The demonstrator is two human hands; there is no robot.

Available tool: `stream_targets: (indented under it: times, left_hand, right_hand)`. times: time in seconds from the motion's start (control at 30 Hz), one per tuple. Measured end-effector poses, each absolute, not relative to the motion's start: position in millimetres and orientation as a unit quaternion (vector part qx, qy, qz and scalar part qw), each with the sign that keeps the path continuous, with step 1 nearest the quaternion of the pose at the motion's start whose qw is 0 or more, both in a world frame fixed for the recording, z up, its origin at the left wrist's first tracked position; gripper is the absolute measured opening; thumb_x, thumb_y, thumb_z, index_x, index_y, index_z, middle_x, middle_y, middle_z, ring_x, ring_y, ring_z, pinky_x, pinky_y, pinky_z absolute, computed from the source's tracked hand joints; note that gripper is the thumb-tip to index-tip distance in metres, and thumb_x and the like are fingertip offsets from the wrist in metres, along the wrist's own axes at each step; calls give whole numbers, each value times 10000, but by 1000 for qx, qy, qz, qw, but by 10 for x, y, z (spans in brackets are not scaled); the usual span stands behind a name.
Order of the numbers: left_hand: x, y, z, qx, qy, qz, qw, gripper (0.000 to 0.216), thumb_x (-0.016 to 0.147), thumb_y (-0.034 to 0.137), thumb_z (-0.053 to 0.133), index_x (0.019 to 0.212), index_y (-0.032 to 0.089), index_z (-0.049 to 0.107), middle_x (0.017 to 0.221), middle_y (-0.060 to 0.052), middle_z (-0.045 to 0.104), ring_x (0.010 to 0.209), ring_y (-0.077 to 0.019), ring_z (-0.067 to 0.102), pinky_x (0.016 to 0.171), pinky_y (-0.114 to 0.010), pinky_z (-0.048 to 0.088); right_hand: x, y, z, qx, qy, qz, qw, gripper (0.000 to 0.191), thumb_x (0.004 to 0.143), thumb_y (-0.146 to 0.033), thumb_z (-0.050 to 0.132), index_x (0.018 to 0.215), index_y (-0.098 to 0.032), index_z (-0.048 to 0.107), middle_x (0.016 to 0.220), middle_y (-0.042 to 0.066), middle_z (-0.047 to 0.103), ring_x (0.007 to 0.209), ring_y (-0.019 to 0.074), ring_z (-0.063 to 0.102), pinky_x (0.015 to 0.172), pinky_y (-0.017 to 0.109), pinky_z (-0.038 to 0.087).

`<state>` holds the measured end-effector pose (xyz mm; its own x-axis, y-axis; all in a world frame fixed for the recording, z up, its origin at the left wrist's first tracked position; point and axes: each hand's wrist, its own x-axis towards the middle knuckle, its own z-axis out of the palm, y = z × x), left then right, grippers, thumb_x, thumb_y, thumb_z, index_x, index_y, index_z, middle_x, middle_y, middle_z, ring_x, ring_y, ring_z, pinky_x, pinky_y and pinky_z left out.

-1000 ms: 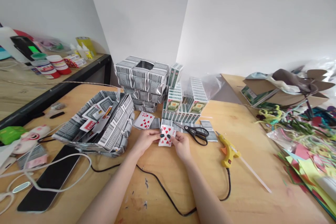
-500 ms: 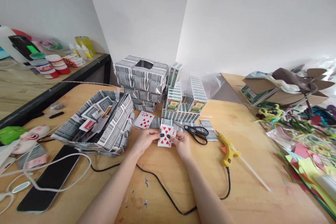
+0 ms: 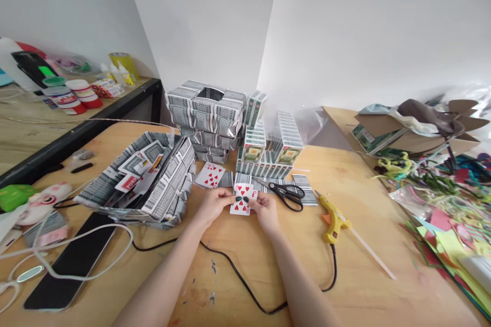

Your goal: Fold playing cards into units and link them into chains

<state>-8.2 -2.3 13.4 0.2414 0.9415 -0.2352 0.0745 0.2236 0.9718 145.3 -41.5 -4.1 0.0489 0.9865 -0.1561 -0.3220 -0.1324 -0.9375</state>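
Note:
Between my hands are playing cards (image 3: 242, 190), an eight of hearts on top and a corner of another card showing at its right. My left hand (image 3: 217, 203) pinches the left side, thumb on the face. From the right, my right hand (image 3: 264, 208) grips the other side, its thumb near the middle. Just beyond lie face-down cards (image 3: 261, 181) in a row. A pile of face-up red cards (image 3: 211, 176) rests to the left of them. Black-handled scissors (image 3: 287, 192) lie right of my right hand, and farther right is a yellow hot glue gun (image 3: 334, 222).
A basket made of folded cards (image 3: 180, 173) holds loose cards at left. Behind stand a stacked card-built box (image 3: 207, 112) and many boxed decks (image 3: 264, 163). A black cord (image 3: 245, 283) crosses the table. A phone (image 3: 69, 265) lies left, paper scraps (image 3: 448, 245) right.
Almost nothing differs. Both hands keep hold of the cards, with only a very slight shift of the thumbs and cards.

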Motion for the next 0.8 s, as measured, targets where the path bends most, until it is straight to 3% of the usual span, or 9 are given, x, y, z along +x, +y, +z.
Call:
stream_targets:
  times: [0.2,0.53,0.8]
  left_hand:
    - [-40,-29,95,485,493,370,620,237,543,320,704,509,138,557,505,29,546,511,-107,501,537,-228,398]
    - [-152,18,57,423,398,370,725,338,565,381,729,785,128,685,774,-69,690,707,-182,608,744,-342,469]
    - [-151,45,52,427,411,366,717,246,516,313,757,622,127,637,636,-19,642,630,-133,564,656,-264,442]
  right_hand:
    - [1447,-394,-77,-479,-363,563,567,275,589,-401,714,643,-167,581,589,15,662,504,163,589,485,270,451]
    - [1459,-390,-47,-487,-386,559,549,288,576,-422,718,587,-169,579,529,-1,624,431,124,510,425,239,396]
    - [1461,-409,-36,-489,-390,568,535,288,573,-404,726,552,-165,566,498,-13,594,416,112,493,419,230,388]
